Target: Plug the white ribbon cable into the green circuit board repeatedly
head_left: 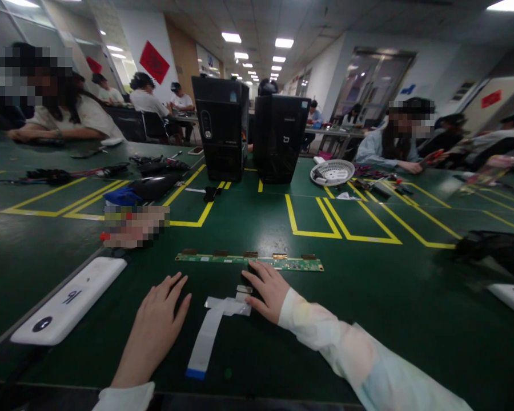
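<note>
On the green table lies a long, narrow green circuit board (223, 259) with several brownish tabs along its far edge. Nearer to me is a white flat ribbon cable (206, 339), bent at an angle, with a blue end. My right hand (268, 290) rests with fingers spread; its fingertips reach the board's near edge and its thumb is by the upper end of the cable. Left of the cable, my left hand (156, 317) lies flat with fingers extended, holding nothing.
A white oblong device (71, 299) lies at the left. Two black computer towers (220, 131) stand at the back, with a white round basket (332, 172) to their right. Cables (68, 172) and a blue item (122, 197) lie left. Other people sit at tables beyond.
</note>
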Demonstrator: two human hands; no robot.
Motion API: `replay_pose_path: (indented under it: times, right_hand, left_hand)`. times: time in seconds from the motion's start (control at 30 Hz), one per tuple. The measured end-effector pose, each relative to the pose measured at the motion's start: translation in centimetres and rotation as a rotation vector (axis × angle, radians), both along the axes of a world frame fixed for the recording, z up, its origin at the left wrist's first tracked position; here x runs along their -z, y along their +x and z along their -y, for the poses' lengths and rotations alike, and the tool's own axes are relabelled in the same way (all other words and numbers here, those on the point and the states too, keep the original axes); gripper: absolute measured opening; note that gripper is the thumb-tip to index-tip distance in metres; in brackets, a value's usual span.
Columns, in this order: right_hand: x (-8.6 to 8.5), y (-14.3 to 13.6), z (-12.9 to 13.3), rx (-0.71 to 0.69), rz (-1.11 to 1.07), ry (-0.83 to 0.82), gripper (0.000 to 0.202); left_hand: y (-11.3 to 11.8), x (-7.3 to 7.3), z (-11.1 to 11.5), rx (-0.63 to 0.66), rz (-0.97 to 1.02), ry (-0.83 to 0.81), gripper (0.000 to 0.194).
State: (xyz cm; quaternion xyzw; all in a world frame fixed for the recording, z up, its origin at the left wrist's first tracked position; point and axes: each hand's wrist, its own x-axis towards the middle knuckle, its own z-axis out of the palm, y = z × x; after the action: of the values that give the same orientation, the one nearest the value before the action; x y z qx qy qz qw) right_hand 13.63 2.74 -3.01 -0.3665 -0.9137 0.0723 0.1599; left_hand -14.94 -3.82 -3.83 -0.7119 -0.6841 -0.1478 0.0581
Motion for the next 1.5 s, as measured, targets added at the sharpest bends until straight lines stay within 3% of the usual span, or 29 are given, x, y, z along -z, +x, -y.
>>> replay_pose_path:
  times: [0.17, 0.47, 0.73, 0.87, 1.13, 1.33, 1.5]
  right_hand:
    - [-0.5, 2.6, -0.7, -0.11, 0.037, 0.076, 0.058]
    - [0.9, 10.9, -2.8, -0.031, -0.089, 0.177, 0.042]
    - [0.5, 11.6, -2.3, -0.024, -0.04, 0.155, 0.046]
    - [0.5, 11.3, -2.1, -0.008, -0.003, 0.159, 0.047]
    - [1.2, 11.4, -2.5, 0.013, 0.007, 0.128, 0.047]
    - [0.7, 11.4, -2.3, 0.012, 0.009, 0.116, 0.046]
    - [0.5, 11.3, -2.2, 0.017, 0.007, 0.122, 0.046]
  left_hand:
    - [0.3, -0.2, 0.0, -0.002, -0.005, 0.028, 0.055]
    - [0.1, -0.1, 0.1, 0.0, -0.017, 0.025, 0.053]
    - [0.3, -0.6, 0.2, -0.001, 0.033, -0.046, 0.049]
    - [1.0, -1.1, 0.4, 0.139, 0.103, -0.033, 0.047]
    - [6.0, -4.8, 0.6, 0.643, 0.067, -0.152, 0.046]
    - [8.3, -4.8, -0.8, 0.794, -0.027, -0.193, 0.046]
    - [11.8, -5.1, -1.8, 0.826, -0.072, -0.188, 0.043]
